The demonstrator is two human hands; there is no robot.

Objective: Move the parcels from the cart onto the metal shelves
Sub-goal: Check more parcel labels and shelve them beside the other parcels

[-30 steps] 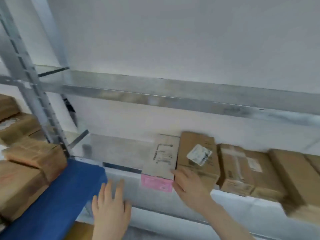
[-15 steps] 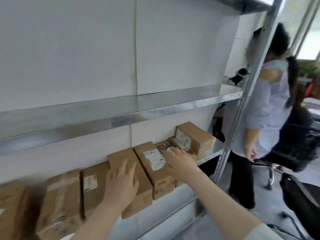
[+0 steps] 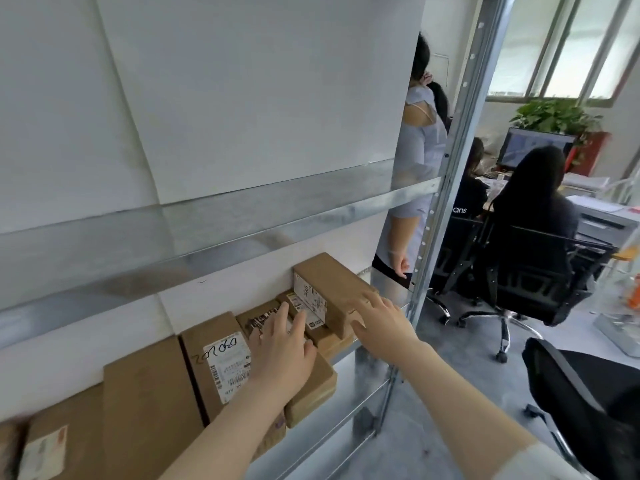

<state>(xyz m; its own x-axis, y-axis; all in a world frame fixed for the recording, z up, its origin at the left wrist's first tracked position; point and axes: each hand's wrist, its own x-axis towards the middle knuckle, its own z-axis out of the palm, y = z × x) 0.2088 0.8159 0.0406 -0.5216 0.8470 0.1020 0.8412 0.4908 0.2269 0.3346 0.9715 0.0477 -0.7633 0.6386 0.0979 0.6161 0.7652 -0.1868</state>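
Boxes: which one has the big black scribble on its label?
The box just left of the left hand: big black handwritten digits cross its white label, spilling onto the cardboard.

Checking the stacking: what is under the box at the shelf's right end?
A flatter parcel, only its front edge showing. The box and the right hand cover the rest.

an office with a parcel storage corner: a metal shelf rack (image 3: 242, 233) against a white wall (image 3: 242, 81) holds a row of labelled cardboard parcels (image 3: 149, 393), and just past its upright people (image 3: 533, 202) sit in black swivel chairs (image 3: 540, 282) at desks (image 3: 595, 213) with a monitor (image 3: 535, 148), a leafy plant (image 3: 557, 116) and windows (image 3: 568, 43) behind.
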